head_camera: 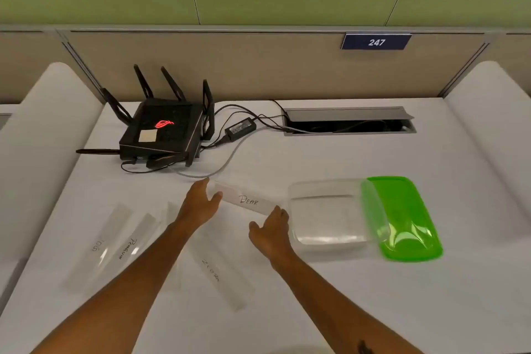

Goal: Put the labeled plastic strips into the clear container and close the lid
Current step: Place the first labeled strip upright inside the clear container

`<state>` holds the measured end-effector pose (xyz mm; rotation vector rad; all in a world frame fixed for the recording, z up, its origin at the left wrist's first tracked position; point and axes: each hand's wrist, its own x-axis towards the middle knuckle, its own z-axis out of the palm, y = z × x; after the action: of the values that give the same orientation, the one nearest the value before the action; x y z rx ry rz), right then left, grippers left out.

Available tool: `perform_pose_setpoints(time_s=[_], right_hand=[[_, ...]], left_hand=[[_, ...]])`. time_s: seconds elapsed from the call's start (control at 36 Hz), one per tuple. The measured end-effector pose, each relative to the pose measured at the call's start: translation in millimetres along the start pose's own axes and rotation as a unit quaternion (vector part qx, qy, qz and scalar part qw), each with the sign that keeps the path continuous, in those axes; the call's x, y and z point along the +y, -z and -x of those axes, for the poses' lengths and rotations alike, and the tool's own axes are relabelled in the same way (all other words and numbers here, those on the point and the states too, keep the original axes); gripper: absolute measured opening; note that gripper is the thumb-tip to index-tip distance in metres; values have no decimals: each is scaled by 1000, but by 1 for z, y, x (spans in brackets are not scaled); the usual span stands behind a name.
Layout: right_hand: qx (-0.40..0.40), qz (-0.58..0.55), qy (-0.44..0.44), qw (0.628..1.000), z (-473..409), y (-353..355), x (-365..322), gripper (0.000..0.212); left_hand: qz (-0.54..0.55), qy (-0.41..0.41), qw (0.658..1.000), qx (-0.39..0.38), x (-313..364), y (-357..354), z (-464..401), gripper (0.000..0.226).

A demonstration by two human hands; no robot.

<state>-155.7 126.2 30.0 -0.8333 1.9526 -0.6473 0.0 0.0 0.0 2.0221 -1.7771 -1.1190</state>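
A clear plastic strip labeled BEAR (247, 199) lies slanted between my two hands. My left hand (201, 202) grips its far-left end between thumb and fingers. My right hand (271, 228) touches its near-right end with the fingertips, fingers loosely spread. Just right of it stands the clear container (327, 214), open, with nothing visible inside. Its green lid (402, 217) leans against the container's right side. Three more labeled strips lie on the white table: one at the far left (99, 244), PENGUIN (129, 247), and one near the middle (214, 270). Another strip is partly hidden under my left forearm.
A black router (161, 132) with antennas sits at the back left, with a power brick (240, 126) and cables trailing close behind my left hand. An open cable hatch (347, 121) is set in the table at the back. A partition wall closes the far edge.
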Motion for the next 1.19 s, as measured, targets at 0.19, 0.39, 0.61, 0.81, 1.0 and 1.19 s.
perform_pose_setpoints(time_s=[0.19,0.39,0.61,0.81,1.0,1.19], right_hand=[[35,-12,-16,999,-10,1,-10,70],[47,-9,-2,999,-13,0,-13,60],[34,-4,11,999,-13,0,-19,53],[16,-11,49,999,-7,8,-37,67],[-6,-16,102,995,2,28,-50,89],[49,-38,177,982,11,85,-54,82]], left_hand=[[-4,0,1000,-17,-4,-1,-8,67],[23,-17,1000,-10,-7,-5,-7,61],[47,-4,999,24,-6,-2,2,56],[73,-3,994,79,-4,18,20,50],[104,-38,987,117,14,34,43,53],[152,-123,971,136,52,25,71,57]])
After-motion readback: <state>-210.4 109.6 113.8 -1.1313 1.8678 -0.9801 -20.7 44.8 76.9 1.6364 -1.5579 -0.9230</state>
